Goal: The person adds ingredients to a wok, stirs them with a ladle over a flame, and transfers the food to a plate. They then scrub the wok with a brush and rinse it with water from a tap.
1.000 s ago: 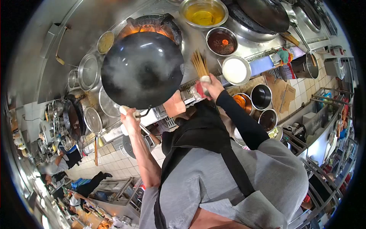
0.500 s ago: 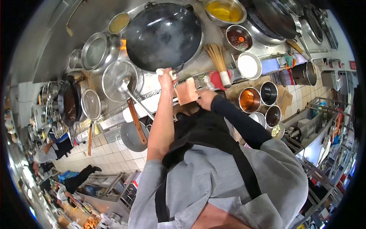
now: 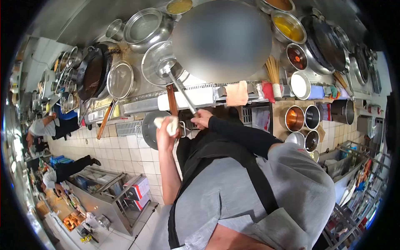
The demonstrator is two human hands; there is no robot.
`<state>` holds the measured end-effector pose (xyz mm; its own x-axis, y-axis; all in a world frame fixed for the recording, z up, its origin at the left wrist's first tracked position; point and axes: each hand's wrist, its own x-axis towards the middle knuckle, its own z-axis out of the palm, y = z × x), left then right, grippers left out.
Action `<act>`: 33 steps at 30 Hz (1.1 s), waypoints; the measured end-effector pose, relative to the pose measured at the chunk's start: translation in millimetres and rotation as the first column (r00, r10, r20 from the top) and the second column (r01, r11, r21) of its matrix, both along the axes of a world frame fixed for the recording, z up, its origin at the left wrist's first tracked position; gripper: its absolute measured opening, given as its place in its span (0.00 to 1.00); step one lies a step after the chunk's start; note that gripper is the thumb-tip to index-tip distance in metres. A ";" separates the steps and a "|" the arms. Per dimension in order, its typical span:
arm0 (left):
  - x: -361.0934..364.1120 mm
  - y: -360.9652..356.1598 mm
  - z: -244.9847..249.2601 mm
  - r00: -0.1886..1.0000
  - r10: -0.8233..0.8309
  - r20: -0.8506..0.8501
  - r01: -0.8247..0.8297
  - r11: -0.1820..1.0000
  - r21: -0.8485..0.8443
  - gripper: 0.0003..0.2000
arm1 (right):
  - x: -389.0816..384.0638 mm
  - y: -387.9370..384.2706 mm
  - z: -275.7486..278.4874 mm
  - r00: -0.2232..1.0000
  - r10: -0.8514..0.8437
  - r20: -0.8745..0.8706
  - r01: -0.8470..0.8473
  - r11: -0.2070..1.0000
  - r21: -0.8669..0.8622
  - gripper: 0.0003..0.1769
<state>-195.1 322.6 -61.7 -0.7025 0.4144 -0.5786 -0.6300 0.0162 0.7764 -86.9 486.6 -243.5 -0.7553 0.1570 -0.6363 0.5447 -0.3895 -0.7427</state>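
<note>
A folded white cloth [image 3: 171, 126] is in my left hand [image 3: 166, 135], fingers closed around it, beside the lower end of the strainer's wooden handle [image 3: 171, 100]. My right hand [image 3: 202, 119] is closed on the end of the metal ladle [image 3: 181, 89]. The ladle's bowl rests in the round strainer [image 3: 153, 64] on the stove. A large blurred round shape [image 3: 223, 39] lies where the wok was. An orange-pink cloth [image 3: 236, 93] hangs over the stove's front edge, right of the ladle.
A bamboo brush [image 3: 273, 75], a white-filled pot [image 3: 300, 85] and a bowl of yellow liquid [image 3: 287, 28] stand on the right. Copper-coloured liquid fills a lower pot [image 3: 294, 118]. At left are a mesh strainer [image 3: 120, 80] and dark woks [image 3: 92, 71]. Other people [image 3: 43, 127] are far left.
My left hand has moved from the wok's edge down and left with the white cloth. My right hand has left the orange-pink cloth and taken the ladle handle. The view has shifted.
</note>
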 end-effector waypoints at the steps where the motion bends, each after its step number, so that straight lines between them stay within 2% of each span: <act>1: 1.0 -27.1 7.5 0.998 0.064 -0.003 -0.064 0.998 -0.015 0.13 | -5.8 -5.1 -27.8 0.970 -0.010 -0.244 0.178 0.715 0.677 0.12; 3: 1.4 -78.6 -7.4 0.979 0.201 -0.029 -0.201 0.979 0.020 0.14 | -16.2 13.7 -2.8 0.900 -0.048 -0.433 0.365 0.624 0.691 0.09; 4: 2.3 -100.1 -11.5 0.969 0.245 -0.014 -0.245 0.970 0.001 0.14 | -20.3 29.2 52.7 0.924 -0.203 -0.325 0.305 0.903 0.304 0.09; 5: 4.6 -120.8 -15.2 0.960 0.281 0.003 -0.281 0.959 -0.022 0.14 | -22.3 42.1 113.2 0.949 -0.282 -0.138 0.258 0.951 -0.170 0.09; 6: 6.0 -138.1 -21.6 0.957 0.289 0.010 -0.289 0.957 0.013 0.14 | -30.0 51.0 129.5 0.920 -0.329 -0.213 0.267 0.924 -0.275 0.09; 7: 8.5 -146.9 -23.2 0.947 0.321 0.016 -0.322 0.946 0.028 0.14 | -41.3 63.1 148.6 0.923 -0.291 -0.252 0.203 0.924 -0.323 0.10; 9: 14.3 -156.2 -28.0 0.921 0.387 0.036 -0.388 0.920 0.056 0.15 | -87.4 91.2 126.5 0.955 -0.157 -0.251 0.179 0.981 0.068 0.10; 10: 17.2 -156.1 -25.9 0.914 0.404 0.048 -0.406 0.912 0.053 0.15 | -115.4 104.2 115.4 0.925 -0.121 -0.360 0.280 0.859 0.430 0.11; 11: 19.4 -155.5 -26.9 0.912 0.408 0.048 -0.410 0.911 0.041 0.15 | -146.9 115.8 107.9 0.891 -0.043 -0.452 0.385 0.599 0.702 0.12; 13: 23.4 -151.7 -29.6 0.908 0.417 0.045 -0.418 0.908 0.015 0.15 | -212.6 136.8 107.9 0.946 -0.099 -0.307 0.321 0.390 0.863 0.16; 15: 29.9 -150.5 -30.6 0.923 0.381 0.051 -0.383 0.924 0.025 0.16 | -253.9 143.8 152.8 0.979 -0.124 -0.165 0.202 0.410 0.889 0.18; 17: 39.0 -145.1 -24.1 0.923 0.383 0.046 -0.384 0.922 0.045 0.16 | -291.7 151.2 163.8 0.990 -0.106 -0.090 0.123 0.381 0.916 0.18; 19: 46.5 -145.0 -24.7 0.919 0.392 0.045 -0.391 0.920 -0.013 0.18 | -343.7 161.6 132.8 0.993 -0.060 -0.103 0.115 0.255 0.960 0.15; 20: 50.7 -146.3 -23.8 0.916 0.396 0.062 -0.396 0.918 -0.016 0.18 | -379.7 176.2 99.5 0.996 0.060 -0.068 0.038 0.398 0.917 0.14; 21: 53.5 -146.6 -23.4 0.914 0.399 0.079 -0.399 0.917 -0.015 0.17 | -392.1 189.9 97.0 0.969 0.174 -0.177 0.027 0.634 0.773 0.12; 22: 55.6 -146.9 -23.6 0.909 0.409 0.081 -0.408 0.912 -0.026 0.17 | -403.7 202.9 96.2 0.932 0.222 -0.287 -0.039 0.847 0.530 0.11; 23: 58.4 -147.2 -23.6 0.905 0.417 0.085 -0.416 0.909 -0.038 0.17 | -415.8 216.3 94.4 0.909 0.231 -0.345 -0.145 0.955 0.257 0.10; 24: 59.5 -145.6 -24.0 0.901 0.425 0.088 -0.422 0.905 -0.049 0.18 | -398.9 220.7 114.4 0.923 -0.065 -0.379 -0.127 0.879 -0.460 0.10; 25: 59.8 -141.9 -24.7 0.889 0.451 0.082 -0.448 0.892 -0.059 0.18 | -380.5 219.2 137.4 0.930 -0.306 -0.202 -0.093 0.337 -0.937 0.11; 26: 59.8 -137.8 -26.4 0.876 0.476 0.073 -0.472 0.879 -0.069 0.18 | -357.4 205.0 162.9 0.861 -0.471 -0.192 -0.001 0.376 -0.927 0.10; 29: 48.3 -129.1 -38.0 0.830 0.553 0.079 -0.554 0.832 -0.002 0.20 | -294.1 211.5 178.7 0.853 -0.505 -0.133 -0.015 0.232 -0.973 0.10; 30: 42.8 -125.6 -44.6 0.811 0.578 0.091 -0.583 0.812 0.036 0.21 | -270.9 217.0 183.1 0.849 -0.494 -0.188 -0.048 0.282 -0.958 0.11; 32: 29.3 -124.5 -59.7 0.840 0.511 0.183 -0.537 0.832 0.140 0.22 | -219.5 227.8 200.5 0.838 -0.480 -0.261 -0.072 0.377 -0.924 0.15; 33: 22.6 -121.9 -63.8 0.851 0.475 0.224 -0.517 0.834 0.194 0.23 | -197.5 239.4 203.3 0.834 -0.452 -0.316 -0.079 0.470 -0.879 0.16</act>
